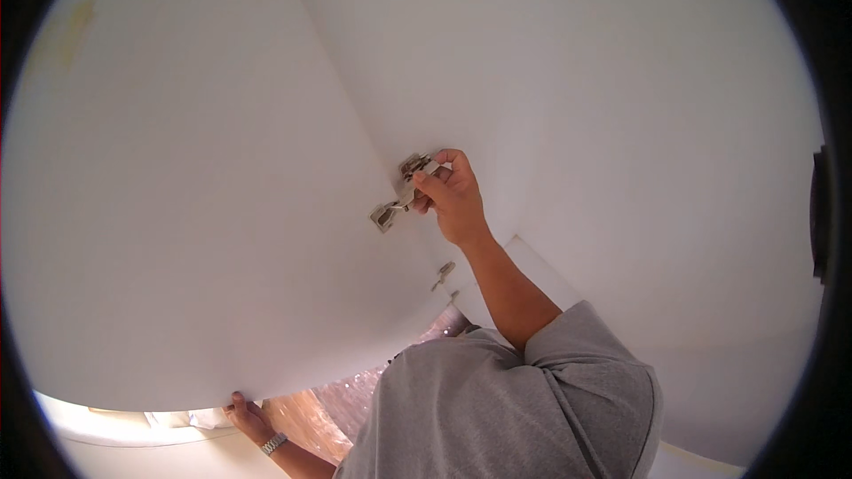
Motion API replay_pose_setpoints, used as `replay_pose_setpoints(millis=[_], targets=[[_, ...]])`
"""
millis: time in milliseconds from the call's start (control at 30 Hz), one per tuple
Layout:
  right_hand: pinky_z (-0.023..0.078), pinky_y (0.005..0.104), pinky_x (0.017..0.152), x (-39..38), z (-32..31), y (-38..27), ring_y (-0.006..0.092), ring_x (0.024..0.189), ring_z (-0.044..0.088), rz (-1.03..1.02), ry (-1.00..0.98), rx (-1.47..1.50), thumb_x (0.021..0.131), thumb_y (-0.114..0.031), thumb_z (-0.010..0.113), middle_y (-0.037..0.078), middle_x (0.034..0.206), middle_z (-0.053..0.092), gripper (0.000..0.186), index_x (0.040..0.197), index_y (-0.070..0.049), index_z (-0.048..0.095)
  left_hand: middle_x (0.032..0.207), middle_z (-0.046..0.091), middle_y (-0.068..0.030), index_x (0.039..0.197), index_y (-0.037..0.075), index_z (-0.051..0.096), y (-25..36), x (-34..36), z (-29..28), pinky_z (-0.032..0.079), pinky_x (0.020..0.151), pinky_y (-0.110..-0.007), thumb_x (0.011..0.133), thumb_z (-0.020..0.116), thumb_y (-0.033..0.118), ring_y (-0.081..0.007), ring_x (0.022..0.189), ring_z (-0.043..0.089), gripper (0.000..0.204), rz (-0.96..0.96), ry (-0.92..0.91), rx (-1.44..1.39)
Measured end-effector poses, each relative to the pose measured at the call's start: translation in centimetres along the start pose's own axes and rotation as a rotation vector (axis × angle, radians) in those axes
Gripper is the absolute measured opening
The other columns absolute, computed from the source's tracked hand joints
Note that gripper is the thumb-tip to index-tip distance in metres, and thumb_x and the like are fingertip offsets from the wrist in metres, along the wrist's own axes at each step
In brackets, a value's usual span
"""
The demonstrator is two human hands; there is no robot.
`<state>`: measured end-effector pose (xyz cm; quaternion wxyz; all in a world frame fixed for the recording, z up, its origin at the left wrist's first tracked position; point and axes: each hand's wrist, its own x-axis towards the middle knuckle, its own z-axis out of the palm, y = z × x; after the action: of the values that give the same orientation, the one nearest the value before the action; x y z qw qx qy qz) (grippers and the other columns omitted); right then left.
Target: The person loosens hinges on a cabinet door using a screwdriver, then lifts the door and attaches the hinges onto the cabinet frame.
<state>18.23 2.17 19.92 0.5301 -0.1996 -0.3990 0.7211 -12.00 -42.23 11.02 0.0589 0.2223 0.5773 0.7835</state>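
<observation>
A white cabinet door (204,213) fills the left of the head view and meets a white panel (621,142) along a slanting seam. A metal cabinet hinge (383,215) bridges that seam, its cup end set in the door. My right hand (459,202) is closed around the hinge's arm, thumb and fingers pinched at its metal body; the fingers hide part of it. Down at the door's lower edge, my left hand (250,419) grips the rim, with some of its fingers out of sight. A second hinge (443,276) sits farther down the same seam.
Below the door shows a brown, shiny floor (311,421). Near my right forearm stands the corner of another white panel (524,257). At the right rim there is a dark, upright object (820,213). A yellowish stain (78,28) marks the door's upper left.
</observation>
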Motion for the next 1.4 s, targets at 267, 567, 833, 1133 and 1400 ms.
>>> replay_pose_setpoints(millis=[267,567,833,1133,1400], targets=[[0.05,0.0306,0.065,0.0,-1.4,0.4,0.016,0.074,0.061,-0.081,-0.189,-0.128,0.087,-0.01,0.068,0.011,0.085,0.061,0.042,0.114,-0.001,0.037,0.123,0.055,-0.0128,0.125,-0.004,0.048,-0.1,0.1,0.2,0.04,0.099,-0.037,0.076,0.079,0.028,-0.0245,0.113,0.052,0.066,-0.011,0.015,0.012],[0.05,0.0302,0.068,-0.4,-0.5,0.2,0.0168,0.078,0.061,-0.034,-0.106,-0.042,0.085,-0.007,0.067,0.012,0.089,0.062,0.043,0.117,0.0,0.038,0.119,0.059,-0.0108,0.12,-0.001,0.054,-0.8,0.6,-1.4,0.042,0.099,-0.036,0.08,0.076,0.023,-0.0226,0.11,0.055,0.051,-0.003,-0.052,-0.033],[0.05,0.0316,0.069,0.2,-0.8,0.7,0.0181,0.077,0.062,0.018,-0.05,0.012,0.088,-0.008,0.064,0.012,0.088,0.062,0.04,0.117,0.0,0.038,0.118,0.059,-0.0111,0.12,-0.002,0.052,-0.8,0.5,-0.8,0.042,0.098,-0.036,0.08,0.076,0.024,-0.0222,0.109,0.055,0.053,0.006,-0.035,-0.033],[0.051,0.0301,0.069,-0.1,-1.1,1.1,0.0167,0.077,0.062,-0.089,-0.135,-0.071,0.091,-0.011,0.062,0.012,0.09,0.062,0.041,0.121,0.001,0.037,0.117,0.06,-0.0118,0.12,-0.002,0.052,-0.9,0.3,-0.6,0.042,0.099,-0.036,0.081,0.075,0.023,-0.023,0.109,0.055,0.052,0.005,-0.029,-0.032],[0.051,0.0276,0.067,0.0,-1.0,0.1,0.0138,0.076,0.062,-0.013,0.024,-0.18,0.093,-0.02,0.061,0.007,0.089,0.063,0.031,0.113,0.0,0.05,0.119,0.058,-0.0109,0.121,-0.002,0.049,-1.3,0.1,-2.0,0.041,0.097,-0.036,0.082,0.074,0.025,-0.0217,0.109,0.054,0.054,-0.057,-0.02,-0.029]])
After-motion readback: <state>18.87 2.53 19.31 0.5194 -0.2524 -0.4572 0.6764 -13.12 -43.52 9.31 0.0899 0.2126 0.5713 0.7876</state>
